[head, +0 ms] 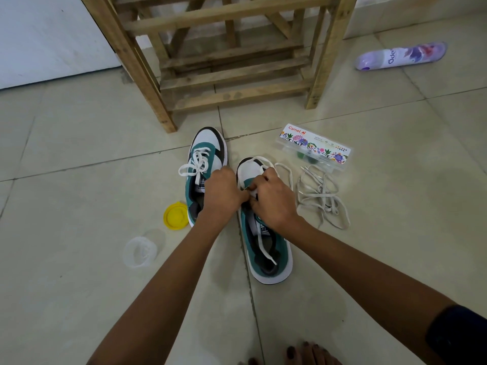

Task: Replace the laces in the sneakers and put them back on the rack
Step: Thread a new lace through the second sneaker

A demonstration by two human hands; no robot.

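Two teal, white and black sneakers stand side by side on the tiled floor. The left sneaker [208, 146] has a white lace tied in a bow. The right sneaker [271, 259] carries a white lace [264, 250] only partly threaded, one end trailing into its opening. My left hand [221, 193] and my right hand [274, 198] meet over the right sneaker's eyelets, fingers pinching the lace there. A heap of greyish old laces [320, 198] lies on the floor to the right. The wooden shoe rack [226, 61] stands behind the sneakers.
A clear Camel paint box [315, 147] lies beside the old laces. A purple spray can [400, 56] lies at the far right. A yellow lid [175, 216] and a clear plastic cup [139, 251] sit left of the sneakers. My bare toes [303, 354] show at the bottom.
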